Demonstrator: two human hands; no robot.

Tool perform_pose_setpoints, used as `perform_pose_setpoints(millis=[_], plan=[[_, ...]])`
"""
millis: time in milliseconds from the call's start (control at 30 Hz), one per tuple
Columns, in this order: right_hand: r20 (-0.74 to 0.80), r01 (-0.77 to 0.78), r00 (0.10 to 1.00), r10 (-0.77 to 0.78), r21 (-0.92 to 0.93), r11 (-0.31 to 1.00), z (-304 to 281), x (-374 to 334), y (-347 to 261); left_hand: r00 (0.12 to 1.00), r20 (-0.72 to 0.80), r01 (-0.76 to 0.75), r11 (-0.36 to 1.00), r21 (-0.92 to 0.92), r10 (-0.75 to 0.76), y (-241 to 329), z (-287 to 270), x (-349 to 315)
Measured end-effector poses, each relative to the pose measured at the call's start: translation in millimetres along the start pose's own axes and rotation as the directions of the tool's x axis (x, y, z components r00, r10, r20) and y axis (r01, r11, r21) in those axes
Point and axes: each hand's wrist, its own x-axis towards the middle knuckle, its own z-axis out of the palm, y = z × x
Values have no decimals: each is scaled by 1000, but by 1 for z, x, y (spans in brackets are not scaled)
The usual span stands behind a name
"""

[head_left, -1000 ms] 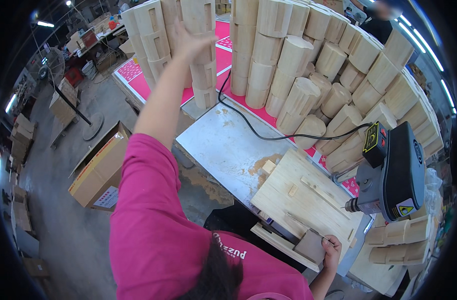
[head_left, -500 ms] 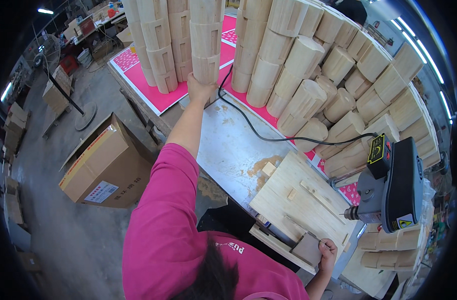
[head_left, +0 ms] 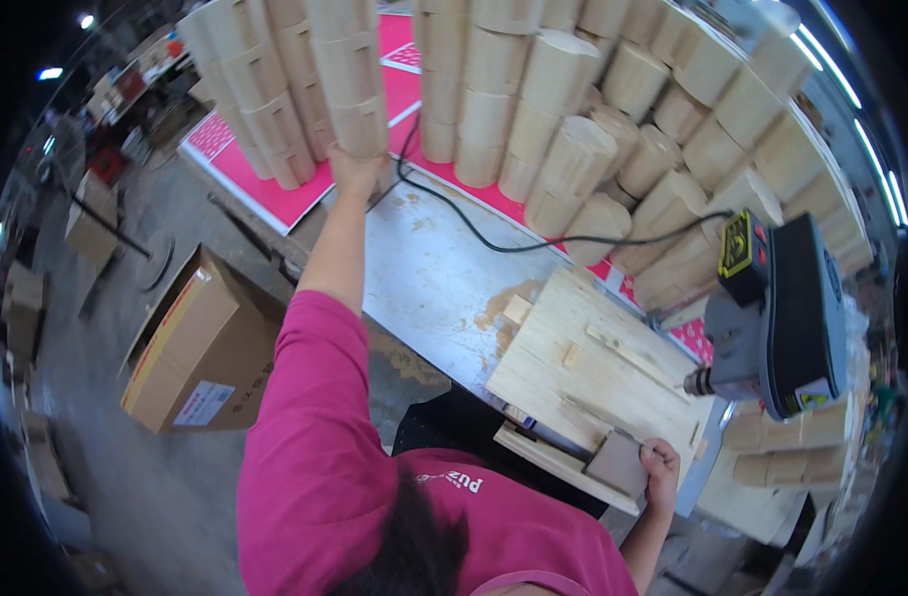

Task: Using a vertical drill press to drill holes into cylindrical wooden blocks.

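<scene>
My left hand point(head_left: 358, 177), arm stretched forward, grips the bottom of a tall column of pale wooden blocks point(head_left: 352, 89); its fingers are partly hidden behind the wood. The blocks are rounded, with a slot cut in the side. At the lower right, my right hand point(head_left: 660, 472) is closed on the edge of a grey flat square piece point(head_left: 618, 465). That piece lies at the near end of a wooden board point(head_left: 598, 363) with strips fixed on it. A drill press head point(head_left: 771, 308) with its chuck stands right of the board.
Many stacked wooden blocks point(head_left: 563, 179) line the far and right side on a pink sheet point(head_left: 300, 204). A black cable point(head_left: 503, 246) runs across the worktable point(head_left: 419, 268) to the drill. An open cardboard box point(head_left: 210, 348) is on the left, before a stand point(head_left: 126, 238).
The whole view has shifted, so the table and blocks sit further left and the drill higher. My left hand stays at the column's base, my right hand at the grey piece.
</scene>
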Motion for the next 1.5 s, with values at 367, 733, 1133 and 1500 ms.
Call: perform_pose_setpoints(millis=[367,733,1133,1500], plan=[[106,-35,994,30,44,998,-1,5,-1,892,348,35,723,-690,289,127,69,-166],[177,10,984,-27,95,995,0,2,4,797,580,-75,980,-183,169,119,133,-229],[199,11,979,-35,116,993,-5,2,6,665,745,-140,988,65,45,146,145,-238],[214,31,976,-51,97,995,-2,2,4,911,409,6,994,108,-50,167,153,-274]])
